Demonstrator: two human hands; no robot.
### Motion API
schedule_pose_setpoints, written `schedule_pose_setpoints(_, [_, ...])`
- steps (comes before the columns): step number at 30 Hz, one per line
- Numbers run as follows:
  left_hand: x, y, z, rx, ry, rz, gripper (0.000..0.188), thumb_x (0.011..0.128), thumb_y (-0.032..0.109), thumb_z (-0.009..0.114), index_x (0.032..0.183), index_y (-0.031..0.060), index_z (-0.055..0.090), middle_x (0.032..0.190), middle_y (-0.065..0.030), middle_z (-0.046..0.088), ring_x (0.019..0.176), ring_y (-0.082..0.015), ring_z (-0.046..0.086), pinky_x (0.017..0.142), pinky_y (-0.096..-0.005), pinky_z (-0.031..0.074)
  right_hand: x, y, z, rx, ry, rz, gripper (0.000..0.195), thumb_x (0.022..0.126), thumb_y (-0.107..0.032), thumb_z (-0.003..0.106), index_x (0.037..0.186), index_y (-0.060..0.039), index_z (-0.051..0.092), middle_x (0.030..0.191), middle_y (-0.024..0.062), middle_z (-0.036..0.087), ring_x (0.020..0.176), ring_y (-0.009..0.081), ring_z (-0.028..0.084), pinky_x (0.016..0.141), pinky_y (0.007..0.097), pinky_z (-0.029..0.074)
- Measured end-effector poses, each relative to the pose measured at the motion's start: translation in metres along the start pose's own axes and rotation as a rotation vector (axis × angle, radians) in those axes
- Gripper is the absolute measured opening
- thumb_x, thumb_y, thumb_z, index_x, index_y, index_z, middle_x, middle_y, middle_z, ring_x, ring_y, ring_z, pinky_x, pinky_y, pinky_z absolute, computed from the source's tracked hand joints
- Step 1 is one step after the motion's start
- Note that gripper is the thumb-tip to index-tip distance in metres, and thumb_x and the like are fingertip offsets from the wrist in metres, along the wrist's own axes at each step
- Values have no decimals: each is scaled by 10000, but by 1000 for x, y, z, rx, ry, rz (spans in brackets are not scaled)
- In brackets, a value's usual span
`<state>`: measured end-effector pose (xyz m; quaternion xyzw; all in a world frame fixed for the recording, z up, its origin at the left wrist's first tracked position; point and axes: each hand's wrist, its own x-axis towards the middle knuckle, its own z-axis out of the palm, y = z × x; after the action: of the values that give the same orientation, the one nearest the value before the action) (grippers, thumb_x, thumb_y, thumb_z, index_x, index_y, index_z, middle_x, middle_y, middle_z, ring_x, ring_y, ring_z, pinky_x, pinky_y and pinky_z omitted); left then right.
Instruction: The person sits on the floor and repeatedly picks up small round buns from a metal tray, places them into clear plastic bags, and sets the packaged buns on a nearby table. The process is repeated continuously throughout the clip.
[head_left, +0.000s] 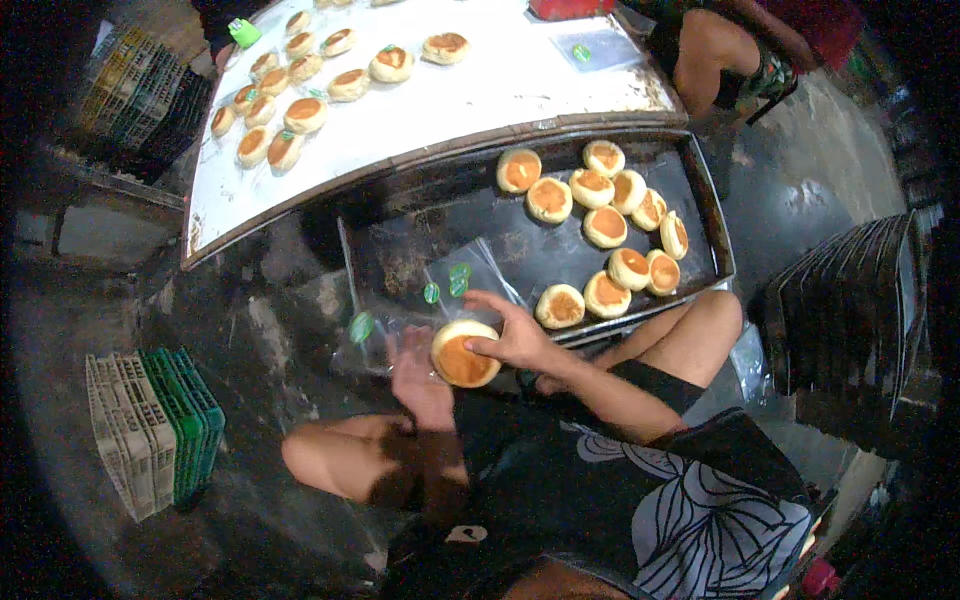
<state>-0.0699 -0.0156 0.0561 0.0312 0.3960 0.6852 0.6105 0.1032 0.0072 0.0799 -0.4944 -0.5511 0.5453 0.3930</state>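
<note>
My right hand (514, 334) grips a round browned bun (465, 354), thumb on its top. Just left of the bun, my left hand (420, 375) is raised at a clear plastic bag (375, 330) that bears a green label; blur hides how its fingers hold the bag. More clear bags (472, 262) with green labels lie on the near left part of a dark metal baking tray (705, 202). Several loose buns (549, 200) rest on the right half of this tray.
Beyond the tray stands a white-topped table (495, 97) with several buns (305, 115), some with green labels, and a red object (571, 7). Plastic crates (157, 427) stand at left, stacked dark trays (847, 300) at right. Another person's leg (701, 60) shows at upper right.
</note>
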Motion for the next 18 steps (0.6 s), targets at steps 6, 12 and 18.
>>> schedule_pose_setpoints(6, [-57,-45,52,259,119,-125,516,860,338,398,1251,10,316,1211,-149,419,1082,-286,450,952,-393,323,-3,0,50,-19,581,60,530,749,-214,656,1162,-12,393,1057,144,514,1009,211,485,872,316,384])
schedule_pose_setpoints(12, [-39,-48,35,1074,-425,-279,568,847,396,459,1253,13,354,1225,-133,414,1128,-265,399,935,-347,304,32,-8,-16,-471,38,158,184,778,-165,519,757,-17,627,682,191,598,653,345,597,659,413,482])
schedule_pose_setpoints(18, [23,-154,-62,2446,-694,539,593,806,412,469,1232,10,374,1228,-283,381,1178,-413,318,976,-449,264,71,-64,-13,-440,374,-563,236,792,-158,531,961,0,577,822,218,592,783,342,586,709,397,467])
